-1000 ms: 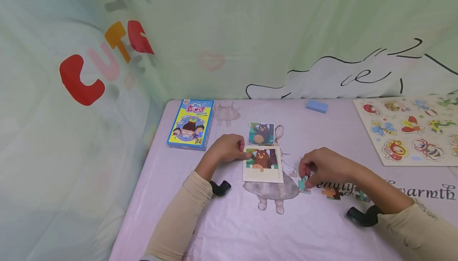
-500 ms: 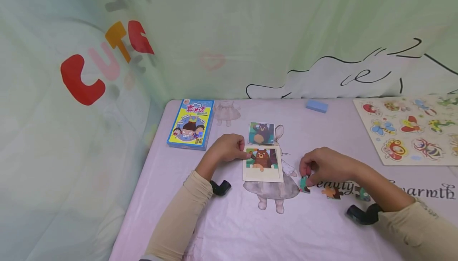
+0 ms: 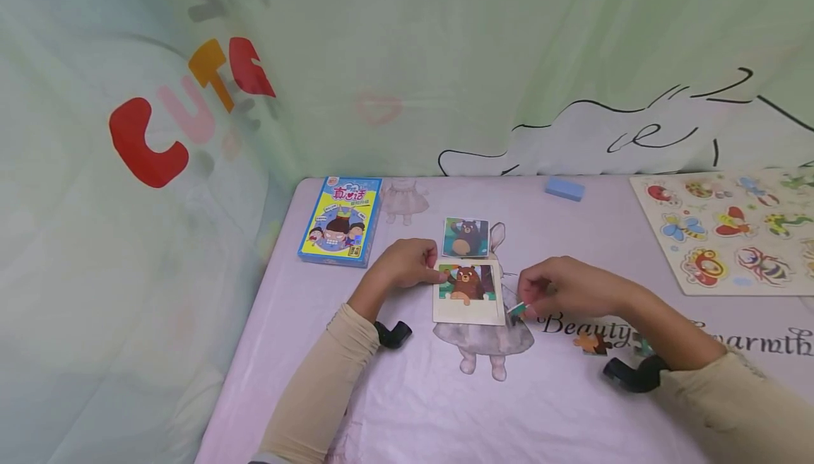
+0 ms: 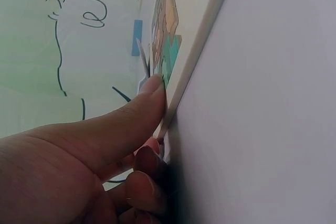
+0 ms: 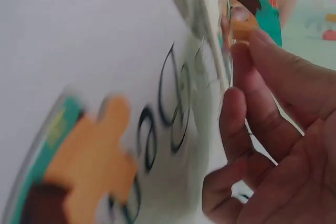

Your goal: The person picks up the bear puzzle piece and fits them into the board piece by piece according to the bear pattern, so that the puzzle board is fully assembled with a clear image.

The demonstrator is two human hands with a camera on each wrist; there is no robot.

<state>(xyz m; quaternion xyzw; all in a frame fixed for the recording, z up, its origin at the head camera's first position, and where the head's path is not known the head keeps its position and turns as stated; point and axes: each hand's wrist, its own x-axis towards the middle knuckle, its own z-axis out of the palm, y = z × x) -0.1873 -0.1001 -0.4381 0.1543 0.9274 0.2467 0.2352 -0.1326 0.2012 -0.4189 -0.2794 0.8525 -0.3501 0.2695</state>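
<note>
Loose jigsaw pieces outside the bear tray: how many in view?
3. The right hand pinches one piece; an orange-brown piece lies on the table; a teal piece beside it, partly behind the right forearm, which may hide more.

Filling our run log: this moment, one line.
left hand holds puzzle board | right hand pinches puzzle piece | loose pieces on table

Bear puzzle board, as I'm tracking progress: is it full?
Partly full: the board is bare along its near side, and the right hand pinches a loose puzzle piece.
</note>
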